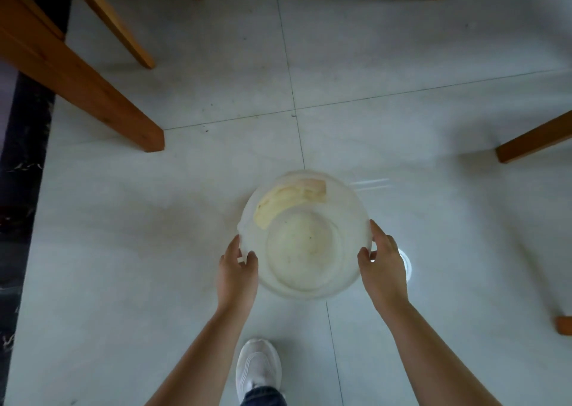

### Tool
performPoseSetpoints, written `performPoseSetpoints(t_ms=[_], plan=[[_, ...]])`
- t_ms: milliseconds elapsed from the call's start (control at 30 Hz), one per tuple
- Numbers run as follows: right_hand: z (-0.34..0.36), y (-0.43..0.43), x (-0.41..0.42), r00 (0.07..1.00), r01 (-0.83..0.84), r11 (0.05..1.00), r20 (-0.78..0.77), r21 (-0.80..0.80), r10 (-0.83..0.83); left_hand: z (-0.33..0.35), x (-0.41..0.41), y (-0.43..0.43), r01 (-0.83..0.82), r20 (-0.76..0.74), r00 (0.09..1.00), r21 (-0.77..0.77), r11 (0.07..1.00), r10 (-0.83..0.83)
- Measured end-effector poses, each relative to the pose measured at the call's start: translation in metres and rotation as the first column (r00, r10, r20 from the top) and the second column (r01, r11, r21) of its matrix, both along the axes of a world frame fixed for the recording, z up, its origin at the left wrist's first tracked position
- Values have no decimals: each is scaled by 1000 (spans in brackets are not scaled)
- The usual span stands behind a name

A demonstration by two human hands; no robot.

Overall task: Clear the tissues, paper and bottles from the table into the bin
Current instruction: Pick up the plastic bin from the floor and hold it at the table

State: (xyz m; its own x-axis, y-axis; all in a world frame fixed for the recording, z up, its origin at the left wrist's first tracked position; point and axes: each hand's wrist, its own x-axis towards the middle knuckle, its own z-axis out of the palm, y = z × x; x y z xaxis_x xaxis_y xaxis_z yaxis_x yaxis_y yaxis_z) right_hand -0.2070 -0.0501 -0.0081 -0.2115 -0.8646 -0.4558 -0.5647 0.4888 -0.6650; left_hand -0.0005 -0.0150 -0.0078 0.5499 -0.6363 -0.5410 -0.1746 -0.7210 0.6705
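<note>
A translucent white plastic bin (305, 235), round and seen from straight above, is the landmark here. It stands or hangs over a pale grey tiled floor (402, 65), and the picture does not settle whether its base touches the tiles; its outline is blurred. The left hand (236, 274) is at the bin's near-left rim, thumb over the edge and fingers curled on the outer wall, gripping it. The right hand (382, 266) is at the near-right rim, fingers spread along the wall and thumb close to the edge; it seems to be holding the bin too, though how firm the contact is cannot be told.

Inside the bin, against its far-left wall, lies a crumpled yellowish piece of paper or tissue (289, 201). The rest of the bin's bottom looks bare apart from small dark specks.

Near the bin, toward the camera, a white sneaker (258, 367) with a blue jeans cuff stands on the floor. Far left of the bin is a thick wooden leg (93, 96); another wooden leg (535, 142) ends to the bin's far right.
</note>
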Motion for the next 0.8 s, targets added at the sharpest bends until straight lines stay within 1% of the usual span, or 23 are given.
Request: performPoseSetpoints(t_ms=[100,267,400,567,800], plan=[[34,6,-5,1000,7,1000,9,-17,-7,33,-1,9,-25,-48,999,-15,1000,24],[105,17,-10,997,50,997,56,-54,-47,103,-3,20,-44,-37,998,-56,997,42],[171,30,-12,984,126,988,140,-84,-114,175,3,28,-33,-50,998,-119,992,27],[256,46,-15,967,137,981,233,-135,-103,269,8,35,-76,-27,997,-229,970,72],[369,55,-28,952,165,954,292,-252,-87,392,-3,53,-114,-76,993,-355,928,92]])
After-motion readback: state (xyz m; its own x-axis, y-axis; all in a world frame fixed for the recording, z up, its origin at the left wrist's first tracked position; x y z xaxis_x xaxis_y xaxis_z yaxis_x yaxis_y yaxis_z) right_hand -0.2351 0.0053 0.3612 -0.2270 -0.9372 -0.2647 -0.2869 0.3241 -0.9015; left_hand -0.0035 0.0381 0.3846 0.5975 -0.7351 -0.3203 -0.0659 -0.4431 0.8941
